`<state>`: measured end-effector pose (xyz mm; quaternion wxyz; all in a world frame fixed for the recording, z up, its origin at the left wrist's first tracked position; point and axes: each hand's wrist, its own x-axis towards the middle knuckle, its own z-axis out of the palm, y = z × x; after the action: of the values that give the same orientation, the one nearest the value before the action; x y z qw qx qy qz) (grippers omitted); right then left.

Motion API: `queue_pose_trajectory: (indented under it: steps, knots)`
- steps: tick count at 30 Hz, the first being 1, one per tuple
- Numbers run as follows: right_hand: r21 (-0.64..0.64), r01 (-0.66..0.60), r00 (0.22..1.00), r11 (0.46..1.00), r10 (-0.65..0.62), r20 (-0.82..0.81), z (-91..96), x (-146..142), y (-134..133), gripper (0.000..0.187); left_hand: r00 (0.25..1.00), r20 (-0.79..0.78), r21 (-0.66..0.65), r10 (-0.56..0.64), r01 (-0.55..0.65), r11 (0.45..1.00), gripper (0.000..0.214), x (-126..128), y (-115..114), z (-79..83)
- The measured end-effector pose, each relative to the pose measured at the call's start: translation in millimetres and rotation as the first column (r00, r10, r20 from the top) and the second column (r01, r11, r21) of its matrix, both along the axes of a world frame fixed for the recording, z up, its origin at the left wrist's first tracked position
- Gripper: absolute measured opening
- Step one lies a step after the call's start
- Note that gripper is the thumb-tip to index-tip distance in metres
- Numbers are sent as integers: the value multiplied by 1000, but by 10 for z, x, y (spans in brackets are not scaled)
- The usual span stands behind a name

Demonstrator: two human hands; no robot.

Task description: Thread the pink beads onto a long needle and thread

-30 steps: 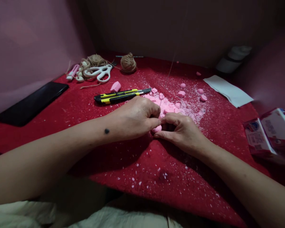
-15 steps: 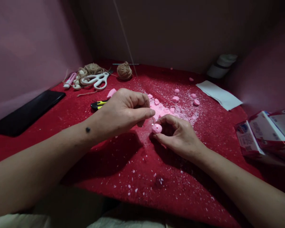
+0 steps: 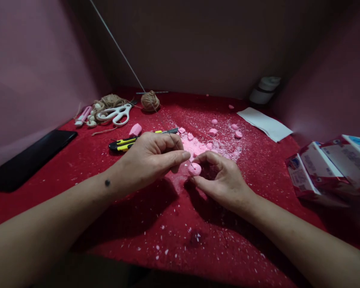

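Note:
My right hand [image 3: 220, 180] pinches a small round pink bead [image 3: 195, 169] between thumb and fingertips, just above the red cloth [image 3: 174, 224]. My left hand [image 3: 151, 158] is closed in a pinch on a thin needle whose tip points at the bead. A fine thread [image 3: 120, 50] runs from the left hand up and away to the upper left. Behind both hands lies a heap of pink shavings [image 3: 198, 145] with several pink lumps [image 3: 213, 131].
A yellow and black utility knife [image 3: 129, 142] lies behind my left hand. White scissors [image 3: 115, 113], twine and a twine ball [image 3: 150, 100] sit at the back left. A black phone [image 3: 27, 158] lies left, white paper [image 3: 265, 124] back right, soap cartons [image 3: 327, 168] right.
My left hand lifted off the bead, drew the needle and thread out to the left, and now points the needle at it again. The view tilted up a little.

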<state>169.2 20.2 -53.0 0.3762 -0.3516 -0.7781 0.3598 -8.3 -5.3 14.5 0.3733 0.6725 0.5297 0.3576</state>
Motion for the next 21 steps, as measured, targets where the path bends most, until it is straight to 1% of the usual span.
queue_pose_trajectory:
  steps: [5,6,9,11,16,18,19,21]
  knots:
    - [15,-3,1000,1000,3,19,29,1,-9,10,998,-58,29,-25,26,999,18,1,5,-3]
    - [19,-1,1000,1000,1,22,35,2,-9,10,998,-59,35,-15,17,999,18,-2,9,0]
    - [16,2,1000,1000,-2,17,45,3,-7,8,997,-40,63,64,-61,996,19,-11,17,20]
    - [10,3,1000,1000,-3,9,47,2,-5,8,996,-32,67,85,-83,994,20,-15,12,31]
    - [-2,13,1000,1000,-13,16,57,-5,-7,10,998,-67,56,-11,15,998,20,-2,-9,15]
    - [-24,9,1000,1000,-9,8,57,-2,-10,10,997,-78,52,-21,25,998,20,5,-6,6]
    - [-36,7,1000,999,-7,0,56,1,-11,11,997,-74,51,0,4,999,19,8,-3,7]
    - [-54,2,1000,999,-3,-18,49,10,-13,11,995,-54,65,78,-74,995,17,14,0,21]
